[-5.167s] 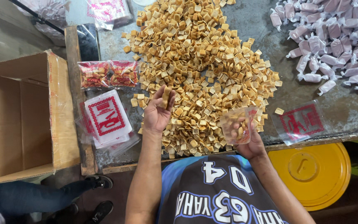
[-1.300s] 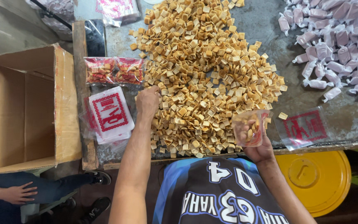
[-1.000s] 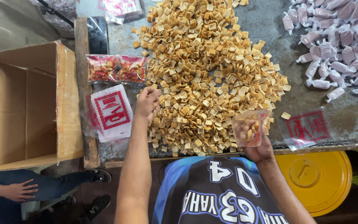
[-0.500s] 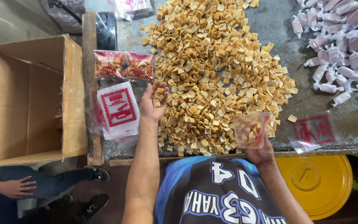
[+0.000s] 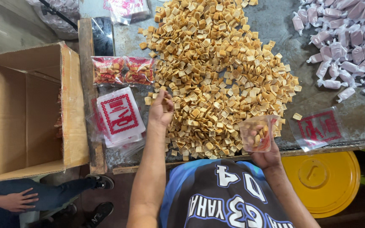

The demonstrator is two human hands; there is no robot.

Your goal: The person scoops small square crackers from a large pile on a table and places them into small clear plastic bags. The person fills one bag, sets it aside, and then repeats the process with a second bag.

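Two hands are at work, and the left hand (image 5: 161, 110) has changed most: half a second ago it lay low on the near-left edge of the heap, and now it is lifted a little with its fingers curled shut around a few crackers — a fresh pinch, by the look of it, gathered for the bag. The right hand (image 5: 266, 155) has hardly shifted; it grips the small clear bag (image 5: 256, 133) from below, at the near edge of the tabletop (image 5: 271, 25), just right of the heap's near corner. The bag stands roughly upright, its long axis running near to far, mouth pointing away from the person, and it is part filled — so filling seems under way, not done.

Outward from the left hand spreads the heap of crackers (image 5: 220, 71). To its left lie a stack of empty printed bags (image 5: 119, 116) and two filled packs (image 5: 122, 70), then an open carton (image 5: 26, 109). Far right are pale wrapped sweets (image 5: 347, 46); near right, one flat bag (image 5: 317, 128) and a yellow lid (image 5: 322, 181) below.
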